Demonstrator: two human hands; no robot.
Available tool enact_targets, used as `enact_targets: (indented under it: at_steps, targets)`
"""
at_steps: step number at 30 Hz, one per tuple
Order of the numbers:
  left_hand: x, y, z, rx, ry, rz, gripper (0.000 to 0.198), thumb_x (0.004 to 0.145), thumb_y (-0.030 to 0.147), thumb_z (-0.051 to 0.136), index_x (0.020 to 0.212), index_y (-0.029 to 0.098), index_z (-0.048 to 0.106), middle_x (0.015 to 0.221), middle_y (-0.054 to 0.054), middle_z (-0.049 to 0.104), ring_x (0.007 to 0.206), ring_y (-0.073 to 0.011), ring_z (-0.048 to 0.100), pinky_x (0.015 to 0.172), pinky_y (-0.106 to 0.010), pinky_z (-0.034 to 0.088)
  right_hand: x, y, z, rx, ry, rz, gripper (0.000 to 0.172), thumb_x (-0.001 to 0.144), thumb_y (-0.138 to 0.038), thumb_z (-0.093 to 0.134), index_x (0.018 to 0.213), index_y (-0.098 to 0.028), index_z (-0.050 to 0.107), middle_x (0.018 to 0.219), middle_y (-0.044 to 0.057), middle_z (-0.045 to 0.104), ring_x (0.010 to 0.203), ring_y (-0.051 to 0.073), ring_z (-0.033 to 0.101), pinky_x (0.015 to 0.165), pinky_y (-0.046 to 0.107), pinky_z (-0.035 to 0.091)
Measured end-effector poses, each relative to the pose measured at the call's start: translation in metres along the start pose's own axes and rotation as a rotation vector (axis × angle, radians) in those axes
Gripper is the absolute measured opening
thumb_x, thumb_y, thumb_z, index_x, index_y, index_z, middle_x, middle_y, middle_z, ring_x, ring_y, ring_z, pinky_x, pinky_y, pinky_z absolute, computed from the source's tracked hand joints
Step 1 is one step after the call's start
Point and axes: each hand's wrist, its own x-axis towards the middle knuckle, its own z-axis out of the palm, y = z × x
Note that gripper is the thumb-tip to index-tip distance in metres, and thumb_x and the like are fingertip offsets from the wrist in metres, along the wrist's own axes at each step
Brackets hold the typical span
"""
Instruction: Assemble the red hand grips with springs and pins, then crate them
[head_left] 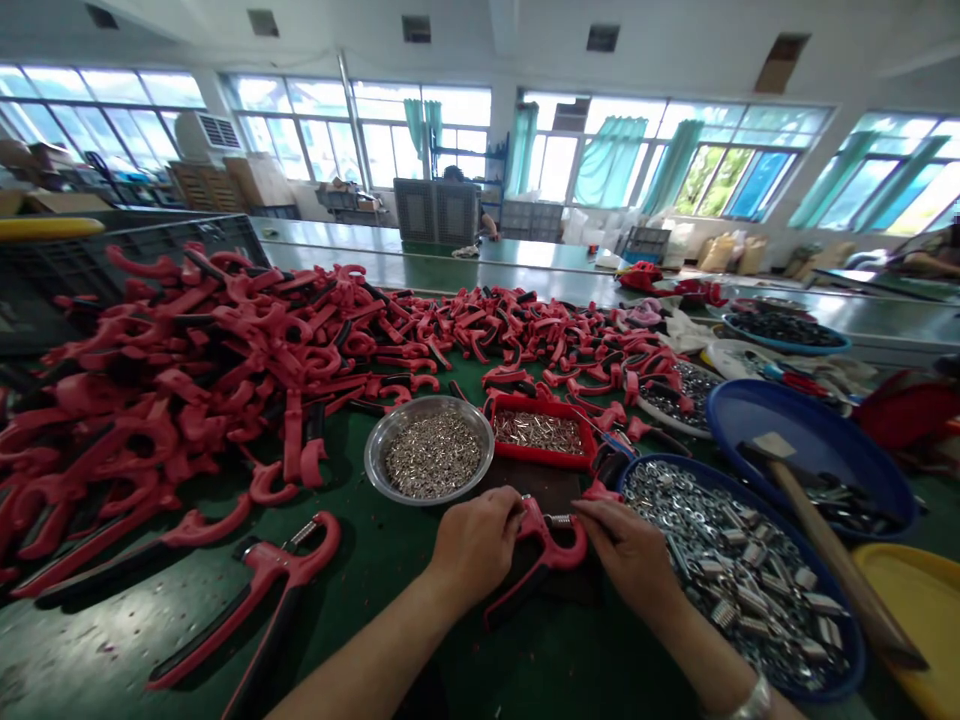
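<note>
My left hand (476, 545) is closed around the top of a red and black tool handle (541, 560) that lies on the green table in front of me. My right hand (628, 552) pinches the same handle at its curved red end, where a small metal spring (559, 520) sits. A round steel bowl (429, 450) of small metal pieces stands just beyond my left hand. A red tray (541, 432) with more metal bits is behind the handle. At my right wrist a blue basin (739, 575) holds several silver metal parts.
A big heap of red handles (225, 350) covers the left and middle of the table. One finished handle (255, 600) lies near left. A wooden-handled hammer (825, 545) rests across a second blue basin (810, 445). A yellow basin (919, 610) sits far right.
</note>
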Motion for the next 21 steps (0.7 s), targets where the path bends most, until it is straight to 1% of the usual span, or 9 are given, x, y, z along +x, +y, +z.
enact_targets:
  at_steps: [4, 6, 8, 11, 14, 16, 18, 19, 21]
  targets:
    - [0.0, -0.002, 0.001, -0.011, 0.006, 0.017, 0.017, 0.087, 0.027, 0.037, 0.091, 0.023, 0.053, 0.089, -0.001, 0.063, 0.08, -0.0168, 0.061, 0.067, -0.025, 0.041, 0.001, 0.001, -0.001, -0.075, -0.008, -0.035, 0.022, 0.084, -0.026, 0.046, 0.095, -0.021, 0.064, 0.091, 0.007, 0.067, 0.084, 0.02, 0.063, 0.076, 0.033, 0.051]
    - [0.0, -0.003, 0.001, -0.015, 0.005, 0.023, 0.017, 0.087, 0.026, 0.038, 0.092, 0.023, 0.053, 0.09, -0.001, 0.063, 0.081, -0.0164, 0.06, 0.068, -0.025, 0.041, 0.001, 0.001, -0.002, -0.134, 0.0, -0.081, 0.022, 0.085, -0.025, 0.045, 0.095, -0.019, 0.064, 0.091, 0.007, 0.068, 0.082, 0.019, 0.064, 0.075, 0.032, 0.051]
    - [0.0, -0.002, 0.001, -0.013, 0.003, 0.025, 0.017, 0.087, 0.026, 0.038, 0.093, 0.023, 0.053, 0.091, -0.001, 0.063, 0.082, -0.0159, 0.06, 0.069, -0.024, 0.041, 0.001, 0.001, -0.003, -0.209, 0.007, -0.169, 0.022, 0.085, -0.022, 0.044, 0.094, -0.019, 0.063, 0.09, 0.007, 0.068, 0.081, 0.019, 0.064, 0.074, 0.031, 0.052]
    - [0.0, -0.001, 0.001, 0.009, 0.0, 0.045, 0.017, 0.087, 0.025, 0.037, 0.093, 0.022, 0.053, 0.093, -0.001, 0.063, 0.083, -0.0158, 0.059, 0.069, -0.024, 0.041, 0.002, -0.001, -0.004, -0.363, 0.009, -0.36, 0.027, 0.084, -0.013, 0.039, 0.092, -0.017, 0.063, 0.086, 0.007, 0.068, 0.078, 0.018, 0.064, 0.071, 0.028, 0.052]
    - [-0.001, 0.001, 0.0, 0.043, -0.001, 0.069, 0.02, 0.088, 0.026, 0.035, 0.093, 0.022, 0.054, 0.092, -0.001, 0.063, 0.082, -0.016, 0.059, 0.067, -0.025, 0.041, 0.003, -0.005, -0.005, -0.52, -0.051, -0.484, 0.032, 0.078, -0.004, 0.037, 0.092, -0.015, 0.063, 0.084, 0.008, 0.068, 0.074, 0.018, 0.064, 0.067, 0.026, 0.052]
    - [-0.002, 0.002, 0.0, 0.056, 0.002, 0.075, 0.021, 0.088, 0.026, 0.035, 0.093, 0.022, 0.055, 0.091, -0.001, 0.063, 0.081, -0.016, 0.059, 0.067, -0.025, 0.041, 0.005, -0.006, -0.007, -0.578, -0.111, -0.511, 0.035, 0.074, -0.001, 0.037, 0.093, -0.014, 0.063, 0.084, 0.01, 0.068, 0.073, 0.019, 0.064, 0.063, 0.027, 0.052]
    - [-0.002, 0.002, -0.001, 0.047, 0.005, 0.075, 0.02, 0.087, 0.027, 0.037, 0.093, 0.022, 0.056, 0.091, -0.001, 0.062, 0.081, -0.0163, 0.059, 0.066, -0.025, 0.04, 0.006, -0.005, -0.01, -0.572, -0.162, -0.514, 0.037, 0.072, 0.0, 0.037, 0.094, -0.013, 0.063, 0.085, 0.01, 0.067, 0.072, 0.02, 0.064, 0.061, 0.028, 0.053]
    - [-0.002, 0.002, -0.001, 0.024, 0.007, 0.072, 0.019, 0.087, 0.026, 0.039, 0.092, 0.022, 0.057, 0.091, -0.001, 0.062, 0.08, -0.0163, 0.059, 0.066, -0.025, 0.04, 0.007, -0.004, -0.012, -0.542, -0.182, -0.5, 0.036, 0.073, 0.0, 0.037, 0.096, -0.013, 0.063, 0.086, 0.01, 0.067, 0.072, 0.02, 0.064, 0.062, 0.028, 0.053]
    - [-0.001, 0.001, -0.001, -0.079, 0.009, 0.061, 0.017, 0.085, 0.026, 0.043, 0.09, 0.022, 0.059, 0.089, -0.001, 0.063, 0.079, -0.0159, 0.058, 0.066, -0.025, 0.04, 0.007, -0.005, -0.015, -0.44, -0.186, -0.429, 0.033, 0.078, -0.005, 0.039, 0.101, -0.013, 0.061, 0.091, 0.01, 0.067, 0.078, 0.019, 0.063, 0.068, 0.03, 0.053]
